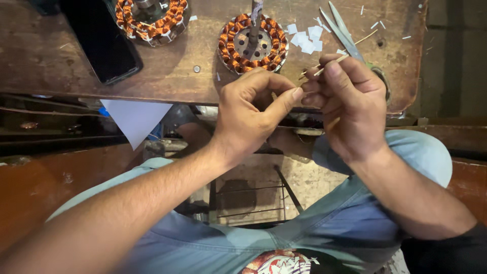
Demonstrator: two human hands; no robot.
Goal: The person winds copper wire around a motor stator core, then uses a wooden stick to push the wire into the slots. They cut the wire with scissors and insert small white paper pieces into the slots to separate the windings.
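My left hand (pixel 251 114) and my right hand (pixel 347 104) meet fingertip to fingertip just in front of the wooden workbench (pixel 167 76). The right hand pinches a thin pale stick (pixel 324 67) that pokes out to the upper right. My left thumb and forefinger close on something very small at the stick's near end; what it is cannot be made out. Beyond the hands lies a round motor stator with copper windings (pixel 252 43), a shaft standing in its middle. A second wound stator (pixel 151 18) lies at the bench's far left.
Scissors (pixel 341 31) lie on the bench behind my right hand, with small white paper slips (pixel 306 39) beside them. A black phone (pixel 101 40) rests at the left. A white paper sheet (pixel 134 119) hangs off the bench edge. My knees in blue trousers sit below.
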